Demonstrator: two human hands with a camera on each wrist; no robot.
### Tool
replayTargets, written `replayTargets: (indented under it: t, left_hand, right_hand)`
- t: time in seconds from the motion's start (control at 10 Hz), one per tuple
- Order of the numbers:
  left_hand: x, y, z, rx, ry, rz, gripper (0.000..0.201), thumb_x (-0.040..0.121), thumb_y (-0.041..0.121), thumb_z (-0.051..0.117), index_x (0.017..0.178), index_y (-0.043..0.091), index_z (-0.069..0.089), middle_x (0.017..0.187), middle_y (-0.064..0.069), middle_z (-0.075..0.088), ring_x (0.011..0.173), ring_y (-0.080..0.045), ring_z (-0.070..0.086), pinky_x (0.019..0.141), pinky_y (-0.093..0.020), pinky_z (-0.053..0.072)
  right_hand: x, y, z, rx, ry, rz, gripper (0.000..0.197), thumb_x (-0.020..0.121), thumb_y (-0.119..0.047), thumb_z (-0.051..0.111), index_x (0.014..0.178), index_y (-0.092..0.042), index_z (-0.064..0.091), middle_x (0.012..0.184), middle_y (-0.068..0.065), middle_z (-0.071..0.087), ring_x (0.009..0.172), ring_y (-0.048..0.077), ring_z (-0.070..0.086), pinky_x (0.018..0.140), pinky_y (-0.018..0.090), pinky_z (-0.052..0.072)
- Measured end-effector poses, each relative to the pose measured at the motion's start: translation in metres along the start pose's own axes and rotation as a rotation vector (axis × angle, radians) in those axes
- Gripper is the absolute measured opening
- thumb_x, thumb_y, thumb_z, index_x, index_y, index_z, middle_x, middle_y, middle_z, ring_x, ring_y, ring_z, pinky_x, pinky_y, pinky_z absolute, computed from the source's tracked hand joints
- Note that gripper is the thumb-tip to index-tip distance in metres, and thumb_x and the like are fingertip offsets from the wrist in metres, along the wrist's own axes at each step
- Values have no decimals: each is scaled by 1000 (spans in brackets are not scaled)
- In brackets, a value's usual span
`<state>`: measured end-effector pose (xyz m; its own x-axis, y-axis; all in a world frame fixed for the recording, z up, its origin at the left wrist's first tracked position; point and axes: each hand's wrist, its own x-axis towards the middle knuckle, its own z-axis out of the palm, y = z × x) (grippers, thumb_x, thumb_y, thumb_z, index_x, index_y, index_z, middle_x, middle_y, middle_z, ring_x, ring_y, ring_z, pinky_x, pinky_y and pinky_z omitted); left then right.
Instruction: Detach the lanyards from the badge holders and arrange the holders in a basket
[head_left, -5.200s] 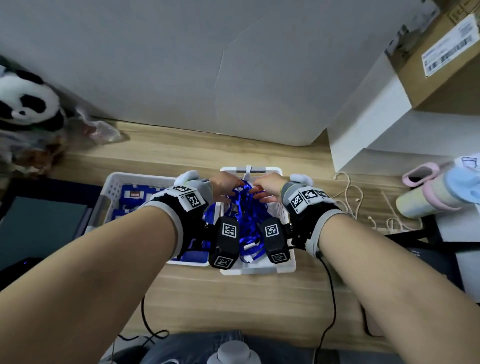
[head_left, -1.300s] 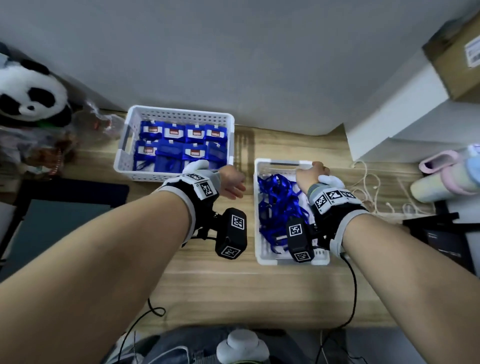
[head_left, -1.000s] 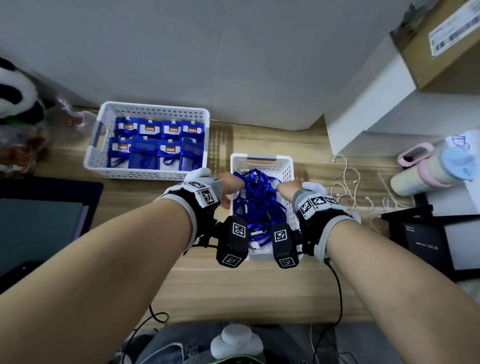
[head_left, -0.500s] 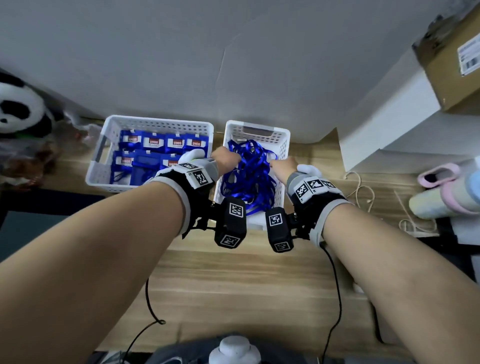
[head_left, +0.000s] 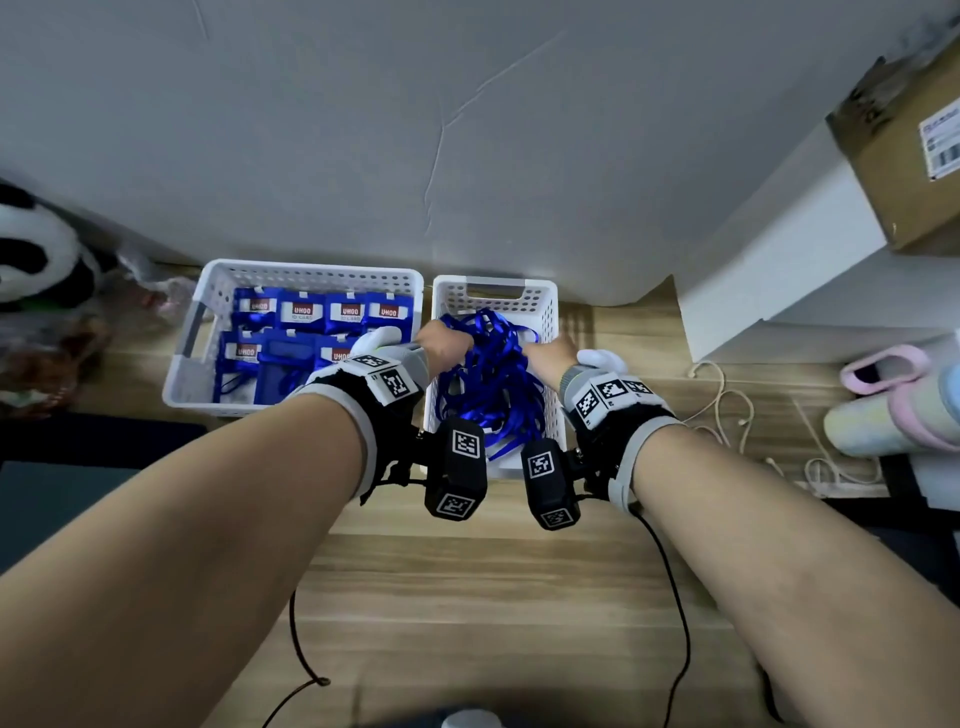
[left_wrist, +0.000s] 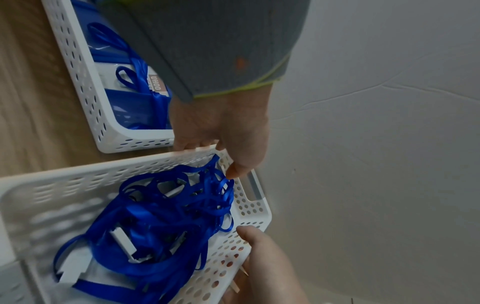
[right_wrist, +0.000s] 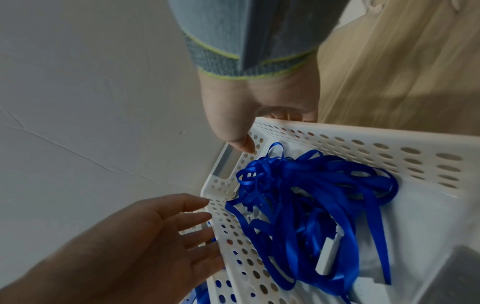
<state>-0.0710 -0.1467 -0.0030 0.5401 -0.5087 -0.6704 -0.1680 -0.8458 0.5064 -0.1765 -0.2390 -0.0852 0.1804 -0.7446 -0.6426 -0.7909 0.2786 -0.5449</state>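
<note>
The lanyard basket (head_left: 493, 291) is gripped by both side walls, left hand (head_left: 441, 345) and right hand (head_left: 545, 353) each with thumb inside and fingers outside, and is best set level just beside the holder basket (head_left: 311, 270), walls parallel, without the blue lanyards (head_left: 491, 374) being spilled. The badge holders (head_left: 322, 312) lie in rows in that left basket; whether some keep lanyards is probably yes, from blue loops in the left wrist view, though the wrist rigs hide its near corner
</note>
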Motion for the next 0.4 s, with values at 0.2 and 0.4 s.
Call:
replayTargets:
  t: [0.2,0.4]
  left_hand:
    - [-12,0,-6,45,-41,85,36,92,11,47,122,-8,54,128,-23,55,120,-35,51,96,-36,42]
    - [-33,7,-24,61,-29,179,36,95,12,44,125,-7,53,132,-22,52,123,-33,48,98,-34,40]
  right_hand:
    - [-52,-23,-24,-17,-30,-27,45,92,-29,47,129,-3,47,132,11,52,119,29,51,100,34,40]
    - [-73,-42,-31,-21,49,-145,44,89,-28,53,125,-3,49,125,13,56,117,30,53,104,36,40]
